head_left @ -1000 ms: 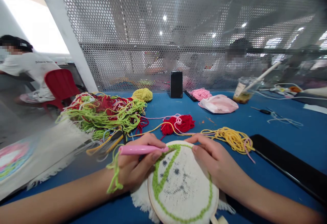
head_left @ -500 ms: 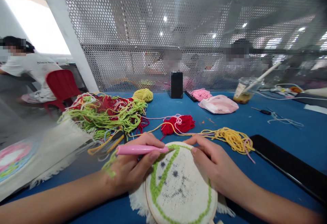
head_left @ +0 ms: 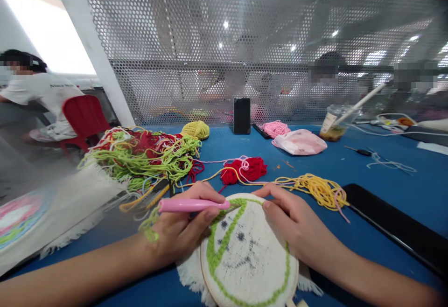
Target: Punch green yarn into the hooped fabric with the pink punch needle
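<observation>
A round embroidery hoop point(head_left: 261, 255) holds white cloth with a green yarn outline, a green V-shaped line and dark drawn marks. My left hand point(head_left: 185, 225) is closed around a pink punch needle pen point(head_left: 191, 205), whose tip points right, at the green stitches near the hoop's upper left. Green yarn point(head_left: 150, 230) trails from the pen's back end over the left wrist. My right hand point(head_left: 290, 218) grips the hoop's upper right edge between thumb and fingers. The cloth's frayed edges show below the hoop.
On the blue table point(head_left: 217, 150) lie a tangled yarn heap point(head_left: 147, 155), red yarn point(head_left: 248, 170), yellow yarn point(head_left: 318, 191), a pink plastic bag point(head_left: 300, 143), a black phone point(head_left: 392, 223) and a drink cup point(head_left: 331, 125). Another embroidered cloth point(head_left: 66, 204) lies left. A person sits far left.
The hoop has shifted very slightly to the right. Both hands keep their grips, and the pen's tip stays at the green stitches near the upper left.
</observation>
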The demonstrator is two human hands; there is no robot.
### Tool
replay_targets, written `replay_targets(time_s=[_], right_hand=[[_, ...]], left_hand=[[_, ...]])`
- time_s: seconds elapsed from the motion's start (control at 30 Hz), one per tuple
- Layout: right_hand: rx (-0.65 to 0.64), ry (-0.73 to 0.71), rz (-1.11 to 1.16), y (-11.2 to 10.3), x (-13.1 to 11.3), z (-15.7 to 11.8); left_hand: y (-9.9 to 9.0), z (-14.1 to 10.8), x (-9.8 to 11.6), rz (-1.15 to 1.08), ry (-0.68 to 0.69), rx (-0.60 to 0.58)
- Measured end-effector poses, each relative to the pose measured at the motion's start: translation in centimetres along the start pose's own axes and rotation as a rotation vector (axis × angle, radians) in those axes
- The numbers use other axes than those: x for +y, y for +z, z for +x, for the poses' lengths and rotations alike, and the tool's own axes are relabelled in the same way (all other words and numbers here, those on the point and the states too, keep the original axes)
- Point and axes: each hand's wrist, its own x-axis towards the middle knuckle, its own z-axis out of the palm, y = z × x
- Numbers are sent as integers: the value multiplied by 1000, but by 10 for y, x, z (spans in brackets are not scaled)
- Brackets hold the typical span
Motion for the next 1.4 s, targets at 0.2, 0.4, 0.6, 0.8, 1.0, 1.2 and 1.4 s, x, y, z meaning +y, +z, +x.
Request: replay_targets(time_s=[0.2,0.4,0.6,0.8,1.0,1.2,1.4], right_hand=[[-37,-72,-48,-2,-4,-5],[-33,-44,-95,2,-2,-3],[-21,-23,-77,3,-1,-3],[-13,-19,-84,1,-1,-2],[-21,-4,-86,2,3,-2],[-21,-14,-75,2,2,0],[-15,-24,-67,2,-1,-2]], left_hand=[[4,7,0,136,14,-125],[3,11,4,188,-26,-183],[-2,1,4,64,-20,-14],[-2,-2,2,34,-30,26],[-2,-4,2,-8,-24,40],[-2,-3,3,32,-30,25],[-2,-1,1,6,-37,3]])
